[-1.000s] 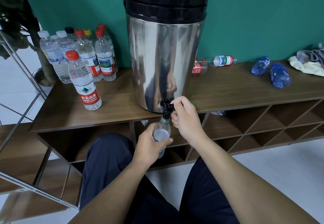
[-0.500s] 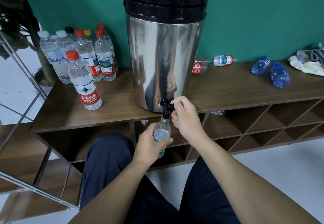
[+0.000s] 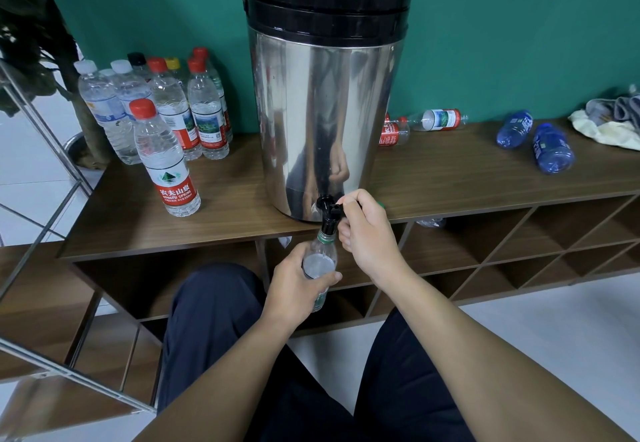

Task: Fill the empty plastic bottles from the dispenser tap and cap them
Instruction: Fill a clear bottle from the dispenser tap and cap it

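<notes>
A tall steel dispenser with a black lid stands on the wooden shelf top. Its black tap juts over the front edge. My left hand grips a clear uncapped bottle upright, with its mouth right under the spout. Water fills the bottle almost to its shoulder. My right hand pinches the tap's lever. A bit of green shows behind that hand.
Several capped full bottles stand left of the dispenser. Two clear bottles lie behind it to the right, two blue ones further right, beside a cloth pile. Open cubbies sit below; a metal rail runs at the left.
</notes>
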